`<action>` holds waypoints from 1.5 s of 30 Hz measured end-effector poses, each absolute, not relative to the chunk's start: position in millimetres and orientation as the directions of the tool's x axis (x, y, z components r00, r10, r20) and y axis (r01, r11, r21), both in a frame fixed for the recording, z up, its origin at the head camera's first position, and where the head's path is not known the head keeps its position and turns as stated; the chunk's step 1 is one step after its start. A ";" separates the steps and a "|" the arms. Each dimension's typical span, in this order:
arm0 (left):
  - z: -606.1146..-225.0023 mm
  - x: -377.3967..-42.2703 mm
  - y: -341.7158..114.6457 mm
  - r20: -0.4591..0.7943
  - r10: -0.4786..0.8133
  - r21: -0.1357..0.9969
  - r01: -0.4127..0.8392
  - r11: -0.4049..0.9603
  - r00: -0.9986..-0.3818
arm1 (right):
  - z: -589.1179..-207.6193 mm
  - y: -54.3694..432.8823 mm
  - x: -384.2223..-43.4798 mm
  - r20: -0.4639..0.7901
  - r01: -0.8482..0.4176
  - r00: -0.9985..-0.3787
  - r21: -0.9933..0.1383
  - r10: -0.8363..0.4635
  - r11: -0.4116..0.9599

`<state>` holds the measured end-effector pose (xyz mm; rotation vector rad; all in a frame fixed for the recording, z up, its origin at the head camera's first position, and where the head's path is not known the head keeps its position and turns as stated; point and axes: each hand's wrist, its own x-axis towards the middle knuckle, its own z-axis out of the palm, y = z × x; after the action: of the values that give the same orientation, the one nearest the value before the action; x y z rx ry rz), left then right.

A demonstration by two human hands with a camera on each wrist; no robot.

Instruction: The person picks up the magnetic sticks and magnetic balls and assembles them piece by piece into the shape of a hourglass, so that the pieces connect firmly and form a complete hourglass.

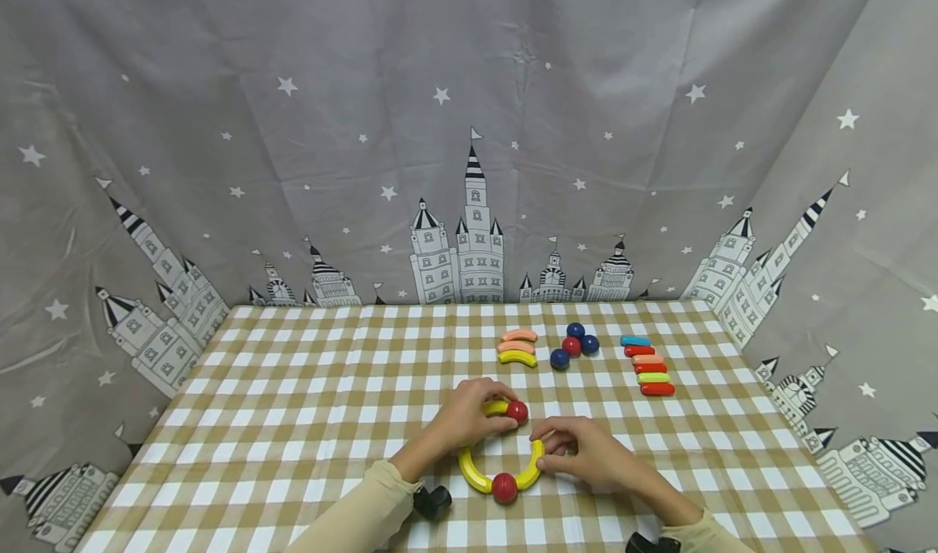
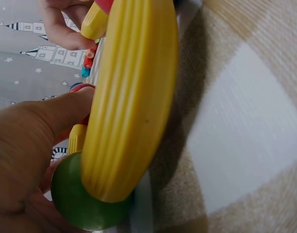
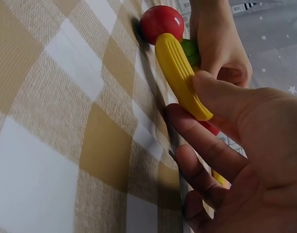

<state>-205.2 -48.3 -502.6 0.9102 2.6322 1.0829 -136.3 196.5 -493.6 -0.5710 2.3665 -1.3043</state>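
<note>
Yellow curved bars and balls form a ring on the cloth in the head view. My left hand (image 1: 469, 414) pinches a red ball (image 1: 517, 411) at the end of the top yellow bar (image 1: 495, 407). Thumb and forefinger of my right hand (image 1: 589, 453) grip the free tip of the right yellow bar (image 1: 533, 465). Another red ball (image 1: 504, 488) joins that bar to the left yellow bar (image 1: 473, 475) at the bottom. The left wrist view shows a green ball (image 2: 73, 194) at the left bar's upper end; my left hand covers it in the head view.
Two peach curved bars (image 1: 517, 347) and a yellow one (image 1: 517, 358) lie farther back. Beside them are several blue balls (image 1: 560, 359) around a red ball (image 1: 571, 346). Several straight coloured bars (image 1: 649, 368) lie in a column at right. A checked cloth (image 1: 308, 423) covers the table.
</note>
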 end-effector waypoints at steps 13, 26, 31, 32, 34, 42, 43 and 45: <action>-505.2 -204.3 -47.9 0.097 0.597 0.719 0.471 0.512 -0.796 | -498.7 193.5 -135.7 -0.149 -0.051 -0.882 -0.913 -0.447 0.406; -504.3 -206.4 -49.6 0.105 0.595 0.716 0.475 0.511 -0.797 | -494.1 195.7 -145.1 -0.244 0.121 -0.920 -0.922 -0.308 0.369; -504.0 -206.7 -49.7 0.102 0.597 0.720 0.473 0.507 -0.795 | -492.3 196.4 -146.7 -0.261 0.152 -0.931 -0.912 -0.256 0.381; -503.7 -206.6 -49.6 0.103 0.598 0.720 0.474 0.506 -0.795 | -492.1 196.9 -147.2 -0.257 0.147 -0.934 -0.910 -0.250 0.387; -503.3 -206.4 -49.3 0.110 0.599 0.721 0.478 0.501 -0.793 | -491.3 198.1 -148.4 -0.252 0.139 -0.937 -0.905 -0.242 0.403; -503.0 -202.0 -44.2 0.071 0.548 0.732 0.417 0.539 -0.833 | -489.3 203.8 -159.9 -0.228 0.086 -0.939 -0.880 -0.257 0.468; -503.0 -201.4 -43.7 0.066 0.541 0.731 0.410 0.545 -0.838 | -489.2 204.4 -161.9 -0.225 0.078 -0.939 -0.876 -0.260 0.476; -503.1 -200.2 -42.8 0.057 0.528 0.730 0.396 0.557 -0.847 | -489.3 205.1 -165.6 -0.221 0.066 -0.940 -0.866 -0.261 0.496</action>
<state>-200.2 -42.8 -503.1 0.7852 2.6198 1.1647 -165.6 205.1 -489.3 -0.1629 2.4211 -1.4216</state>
